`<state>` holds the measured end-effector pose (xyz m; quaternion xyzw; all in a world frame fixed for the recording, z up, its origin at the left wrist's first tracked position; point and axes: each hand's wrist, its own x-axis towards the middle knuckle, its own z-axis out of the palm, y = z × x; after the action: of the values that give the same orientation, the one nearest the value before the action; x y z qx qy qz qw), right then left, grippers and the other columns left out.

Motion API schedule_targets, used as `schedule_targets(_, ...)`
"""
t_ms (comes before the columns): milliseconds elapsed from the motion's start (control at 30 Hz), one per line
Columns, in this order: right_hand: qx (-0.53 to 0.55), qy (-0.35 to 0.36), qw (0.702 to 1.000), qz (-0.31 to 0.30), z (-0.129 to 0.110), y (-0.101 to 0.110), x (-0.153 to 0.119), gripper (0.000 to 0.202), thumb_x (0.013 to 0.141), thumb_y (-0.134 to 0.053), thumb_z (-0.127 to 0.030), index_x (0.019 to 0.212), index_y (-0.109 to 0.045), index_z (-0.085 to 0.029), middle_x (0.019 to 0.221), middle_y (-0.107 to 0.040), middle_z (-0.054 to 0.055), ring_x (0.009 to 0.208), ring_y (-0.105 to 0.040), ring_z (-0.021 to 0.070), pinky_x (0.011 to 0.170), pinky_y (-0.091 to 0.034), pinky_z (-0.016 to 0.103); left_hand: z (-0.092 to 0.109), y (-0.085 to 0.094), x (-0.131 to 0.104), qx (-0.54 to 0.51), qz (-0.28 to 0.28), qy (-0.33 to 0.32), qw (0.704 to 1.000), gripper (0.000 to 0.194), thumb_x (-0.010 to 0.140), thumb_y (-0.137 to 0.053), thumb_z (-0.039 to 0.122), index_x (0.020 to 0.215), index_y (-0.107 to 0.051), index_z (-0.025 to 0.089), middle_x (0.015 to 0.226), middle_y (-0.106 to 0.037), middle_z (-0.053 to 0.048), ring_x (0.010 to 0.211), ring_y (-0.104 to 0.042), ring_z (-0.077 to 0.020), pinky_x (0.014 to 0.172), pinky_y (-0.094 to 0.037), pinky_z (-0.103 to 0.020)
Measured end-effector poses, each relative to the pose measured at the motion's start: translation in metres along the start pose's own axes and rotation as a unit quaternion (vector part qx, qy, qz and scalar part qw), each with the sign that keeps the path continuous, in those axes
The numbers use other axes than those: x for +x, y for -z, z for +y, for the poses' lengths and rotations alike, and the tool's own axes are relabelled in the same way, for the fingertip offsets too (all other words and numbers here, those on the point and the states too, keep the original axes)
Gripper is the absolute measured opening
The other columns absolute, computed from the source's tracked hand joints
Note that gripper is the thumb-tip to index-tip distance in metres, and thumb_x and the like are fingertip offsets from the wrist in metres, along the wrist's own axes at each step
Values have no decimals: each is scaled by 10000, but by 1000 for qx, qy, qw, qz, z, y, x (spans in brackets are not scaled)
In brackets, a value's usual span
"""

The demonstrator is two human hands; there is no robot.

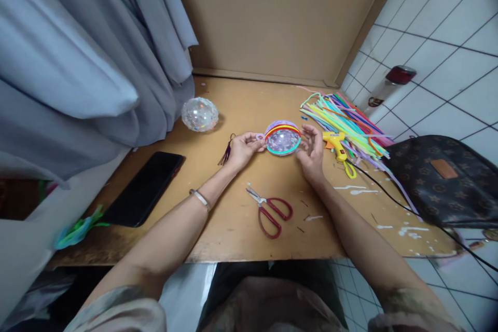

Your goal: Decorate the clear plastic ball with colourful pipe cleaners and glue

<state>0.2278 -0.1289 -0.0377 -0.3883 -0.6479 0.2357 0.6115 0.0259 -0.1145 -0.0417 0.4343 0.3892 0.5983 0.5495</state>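
A clear ball (pixel 283 143), trimmed with red, yellow, purple and turquoise pipe cleaners, is near the middle of the table. My left hand (pixel 245 150) pinches it at a small pink loop on its left side. On the other side, my right hand (pixel 312 151) has its fingers apart and curved close to the ball; whether they touch it I cannot tell. A dark tassel (pixel 225 152) lies just left of my left hand. Red-handled scissors (pixel 268 212) rest nearer to me, blades partly apart. The yellow glue gun (pixel 335 144) lies right beside my right hand.
Another clear ball (pixel 199 114) sits back left. A black phone (pixel 143 189) is at the left, and a pile of coloured pipe cleaners (pixel 346 122) at the right. A dark patterned bag (pixel 447 181) stands at the right edge; the black cord (pixel 389 193) runs past it.
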Motion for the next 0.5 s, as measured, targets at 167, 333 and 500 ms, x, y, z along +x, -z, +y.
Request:
schedule_targets(167,49,-45,998,21,8,0,2,556,671,-598,-301,1210,-464,-275,1307,-524,100,1170,-554,277,936,-541,474,5,1,-1,13,15,2,1000,478,450,-923,433,734,-683,132,674,-701,-23,598,-644,-117,631,-552,-263)
schedule_targets(333,73,-58,996,13,10,-4,-1,538,687,-619,-303,1206,-481,-264,1286,-551,109,1174,-567,277,962,-530,474,6,5,-2,39,32,-8,999,473,461,-914,444,744,-691,138,717,-715,-35,600,-633,-115,574,-512,-238)
schedule_targets(500,59,-64,996,-5,11,-6,-2,536,716,-614,-315,1230,-473,-261,1295,-565,107,1187,-574,261,964,-536,453,5,6,0,59,59,-45,996,410,468,-914,394,705,-686,148,716,-717,-28,606,-605,-103,581,-493,-230)
